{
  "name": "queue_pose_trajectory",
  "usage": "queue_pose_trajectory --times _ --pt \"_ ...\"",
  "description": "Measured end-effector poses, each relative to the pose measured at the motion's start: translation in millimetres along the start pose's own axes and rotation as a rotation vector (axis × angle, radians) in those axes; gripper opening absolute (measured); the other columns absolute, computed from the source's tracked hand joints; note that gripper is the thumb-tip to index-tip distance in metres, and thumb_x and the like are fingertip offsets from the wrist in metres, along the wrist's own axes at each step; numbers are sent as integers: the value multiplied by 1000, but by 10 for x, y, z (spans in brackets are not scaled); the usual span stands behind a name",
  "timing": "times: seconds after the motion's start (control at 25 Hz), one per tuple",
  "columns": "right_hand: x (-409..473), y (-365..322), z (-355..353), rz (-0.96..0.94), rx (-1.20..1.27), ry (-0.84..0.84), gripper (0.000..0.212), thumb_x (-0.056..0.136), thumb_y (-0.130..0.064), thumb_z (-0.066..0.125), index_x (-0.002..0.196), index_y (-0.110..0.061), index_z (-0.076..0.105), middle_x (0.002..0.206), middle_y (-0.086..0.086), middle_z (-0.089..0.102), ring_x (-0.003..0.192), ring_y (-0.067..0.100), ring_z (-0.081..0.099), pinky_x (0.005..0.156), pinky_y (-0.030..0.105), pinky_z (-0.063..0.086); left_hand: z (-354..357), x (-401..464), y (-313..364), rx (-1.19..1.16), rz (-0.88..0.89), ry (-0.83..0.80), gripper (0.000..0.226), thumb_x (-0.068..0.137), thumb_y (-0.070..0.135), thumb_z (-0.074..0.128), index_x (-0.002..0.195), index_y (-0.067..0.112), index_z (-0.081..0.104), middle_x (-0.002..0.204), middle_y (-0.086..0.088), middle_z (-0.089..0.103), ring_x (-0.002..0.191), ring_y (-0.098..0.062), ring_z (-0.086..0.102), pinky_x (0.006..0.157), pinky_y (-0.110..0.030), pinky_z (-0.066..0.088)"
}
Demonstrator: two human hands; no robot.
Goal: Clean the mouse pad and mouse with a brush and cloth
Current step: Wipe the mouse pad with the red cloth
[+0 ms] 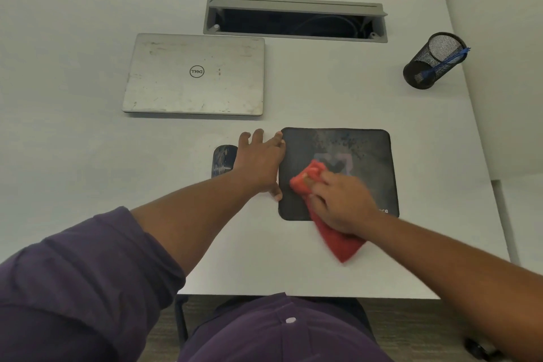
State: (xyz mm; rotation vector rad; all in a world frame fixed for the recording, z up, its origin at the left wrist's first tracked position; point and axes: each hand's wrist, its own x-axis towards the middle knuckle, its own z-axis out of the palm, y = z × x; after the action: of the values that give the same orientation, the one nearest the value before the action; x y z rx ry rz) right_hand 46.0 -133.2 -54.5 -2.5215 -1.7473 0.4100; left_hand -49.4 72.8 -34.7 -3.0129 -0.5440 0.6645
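A dark mouse pad (358, 153) with a faded print lies on the white desk (88, 156). My right hand (342, 203) presses a red cloth (338, 238) onto the pad's near-left part; the cloth trails off the pad's front edge. My left hand (260, 161) lies flat, fingers spread, against the pad's left edge, with the index fingertip and the thumb on the pad. A dark mouse (224, 160) sits on the desk just left of that hand, partly hidden by the wrist. A blue brush (446, 63) stands in a black mesh cup (432, 62) at the far right.
A closed silver laptop (195, 75) lies behind the mouse. A grey cable slot (295, 19) is sunk into the desk at the back. A partition wall (505, 97) bounds the desk's right side. The desk's front edge runs just in front of my body.
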Motion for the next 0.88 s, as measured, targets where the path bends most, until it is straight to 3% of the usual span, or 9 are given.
queue_pose_trajectory --times 0.12,0.2,0.28,0.4,0.56,0.6,0.68,0.76,0.88 --pt "335 306 -135 251 -85 32 46 98 -42 27 136 -24 46 139 11 51 98 37 65 74 45 53 -5 -1 0 -21 10 5 124 33 78 81 138 24 45 158 7 28 137 -33 27 107 -51 22" --pt "628 105 -142 406 14 68 44 101 -37 28 136 -15 43 134 13 52 104 39 62 76 47 51 -16 2 -6 -14 15 9 121 31 79 81 134 24 48 156 7 31 135 -32 30 106 -50 23" --pt "631 -229 -68 343 29 50 43 102 -35 32 137 -11 41 128 14 54 100 40 63 72 46 50 -20 11 -9 -10 7 16 121 31 79 80 134 24 49 156 7 32 134 -32 31 105 -50 23" --pt "132 -397 76 69 -16 -80 46 99 -38 33 138 -18 43 131 12 54 87 38 67 62 42 52 -16 16 19 15 3 5 124 34 80 80 139 25 45 158 7 29 134 -31 30 106 -49 23" --pt "599 -132 -127 369 29 -5 40 101 -35 32 138 -22 42 134 11 52 97 40 64 76 46 48 -28 -3 -6 -11 -2 4 122 32 78 81 136 24 46 158 6 29 133 -31 31 106 -50 23" --pt "618 -202 -128 368 39 -12 40 101 -34 33 137 -20 42 130 11 54 96 40 64 75 46 49 -37 -6 -4 -12 2 -1 122 33 77 81 137 24 46 158 6 29 134 -32 31 106 -51 23" --pt "370 -395 -7 127 31 -25 41 99 -36 34 135 -18 43 126 10 55 91 37 66 66 43 53 -51 -17 25 3 5 -6 124 36 77 82 141 24 44 160 5 28 135 -32 30 107 -52 22" --pt "167 -368 -6 13 7 -89 48 97 -44 25 136 -25 45 131 7 55 98 34 66 70 46 52 -67 -42 32 13 -1 -15 125 37 76 82 143 24 42 160 4 27 135 -32 30 107 -52 22" --pt "550 -127 -123 304 3 -22 39 100 -37 31 135 -25 43 135 9 51 107 36 63 82 49 48 -54 -24 11 -3 14 6 123 33 76 82 138 23 46 158 4 31 133 -32 33 105 -51 23"
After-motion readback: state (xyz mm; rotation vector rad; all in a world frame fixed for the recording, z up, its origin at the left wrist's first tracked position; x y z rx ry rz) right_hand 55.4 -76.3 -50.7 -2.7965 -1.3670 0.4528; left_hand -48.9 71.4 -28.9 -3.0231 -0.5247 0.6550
